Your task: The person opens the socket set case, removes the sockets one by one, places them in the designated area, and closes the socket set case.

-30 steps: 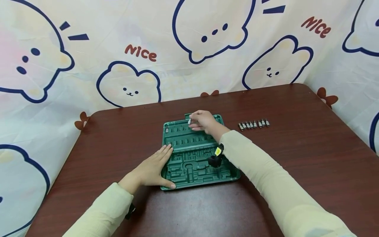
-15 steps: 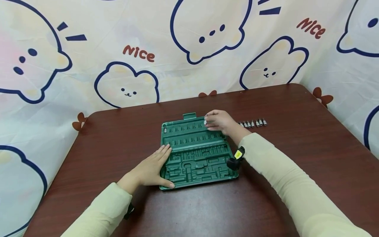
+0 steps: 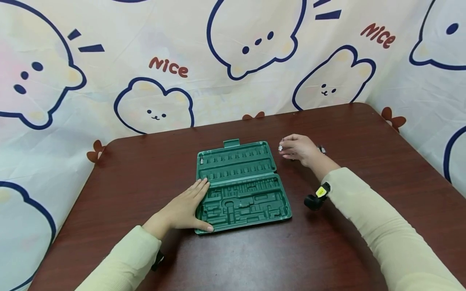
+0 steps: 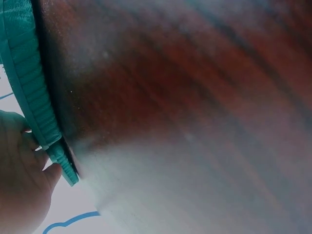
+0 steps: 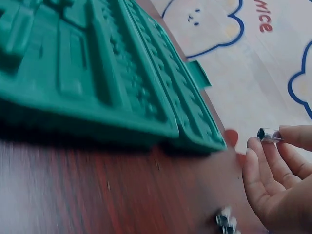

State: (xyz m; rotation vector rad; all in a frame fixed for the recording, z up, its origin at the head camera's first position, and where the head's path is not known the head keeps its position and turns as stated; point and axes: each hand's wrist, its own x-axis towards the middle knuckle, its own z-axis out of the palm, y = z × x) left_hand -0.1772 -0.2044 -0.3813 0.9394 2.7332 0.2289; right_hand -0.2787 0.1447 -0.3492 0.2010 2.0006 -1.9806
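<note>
A green plastic socket case lies unfolded on the table, its moulded slots facing up. My left hand rests on the case's left edge with the fingers spread; the left wrist view catches that hand against the case's side. To the right of the case, my right hand pinches a small silver socket above the table. The right wrist view shows the socket between thumb and fingertips, its hollow end visible. Another socket sits in the lid's upper-left slot.
Several sockets stand in a row on the brown table, mostly hidden behind my right hand; some metal sockets also show low in the right wrist view. A cartoon-printed cloth hangs behind the table.
My right hand has moved right with the socket, from over the case's upper half to beside the case, in front of the socket row. My left hand has stayed on the case.
</note>
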